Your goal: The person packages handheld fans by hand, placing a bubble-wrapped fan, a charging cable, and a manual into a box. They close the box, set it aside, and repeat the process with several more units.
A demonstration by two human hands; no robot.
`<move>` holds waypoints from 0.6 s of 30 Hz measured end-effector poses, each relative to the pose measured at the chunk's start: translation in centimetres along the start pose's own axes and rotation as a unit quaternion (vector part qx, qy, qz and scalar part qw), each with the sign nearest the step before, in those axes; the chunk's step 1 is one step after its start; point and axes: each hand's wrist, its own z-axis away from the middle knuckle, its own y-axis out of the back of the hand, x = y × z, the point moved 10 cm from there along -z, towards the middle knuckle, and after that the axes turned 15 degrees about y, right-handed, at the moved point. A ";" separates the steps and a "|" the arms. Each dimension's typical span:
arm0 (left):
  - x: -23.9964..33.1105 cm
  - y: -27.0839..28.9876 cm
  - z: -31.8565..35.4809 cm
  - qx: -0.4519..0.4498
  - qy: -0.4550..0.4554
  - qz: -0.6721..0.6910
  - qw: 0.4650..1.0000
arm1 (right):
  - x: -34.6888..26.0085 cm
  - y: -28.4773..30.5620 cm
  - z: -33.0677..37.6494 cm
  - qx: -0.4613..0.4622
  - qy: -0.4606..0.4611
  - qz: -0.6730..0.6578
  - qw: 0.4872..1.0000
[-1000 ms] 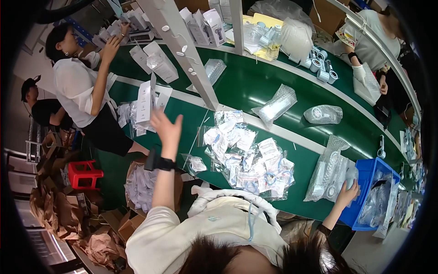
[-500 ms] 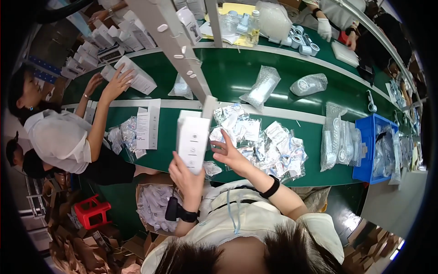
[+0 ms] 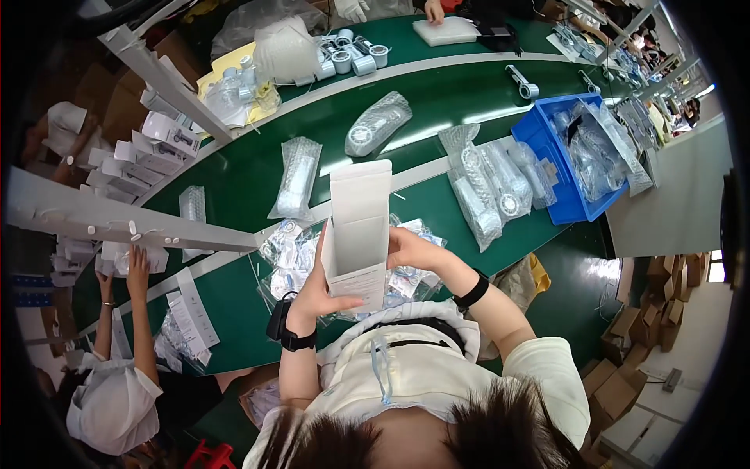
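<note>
An opened white cardboard box point(image 3: 358, 242) stands in front of me, its top flap raised and its inside showing. My left hand point(image 3: 319, 291) grips its left side, thumb across the printed near face. At the box's right edge, my right hand point(image 3: 416, 252) holds on with fingers partly hidden behind it. Small clear plastic packets with white papers point(image 3: 287, 244) lie in a pile beneath and around the box. Beyond it, a bubble-wrapped item point(image 3: 297, 178) and another bubble-wrapped item point(image 3: 378, 123) rest on the green bench.
More bubble-wrapped items point(image 3: 478, 187) lie to the right beside a blue bin point(image 3: 570, 205) of wrapped goods. A metal post point(image 3: 125, 227) crosses the left side. There a co-worker's hands point(image 3: 129, 266) handle a white box. Light-blue devices point(image 3: 351, 56) sit on the far shelf.
My view has swung to the right. The box has turned so that its opening faces me, its flap now raised. My right hand has come from above the packets onto the box.
</note>
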 end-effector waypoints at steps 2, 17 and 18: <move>-0.3 -0.4 -1.5 0.024 0.017 -0.028 0.999 | -0.8 3.5 0.8 0.019 -0.024 0.082 0.996; -4.8 3.3 -2.7 0.233 -0.076 -0.341 0.908 | 0.5 25.8 8.4 0.203 -0.217 0.849 0.436; -5.4 3.6 -2.6 0.228 -0.051 -0.324 0.917 | 0.6 25.6 8.5 0.201 -0.217 0.849 0.437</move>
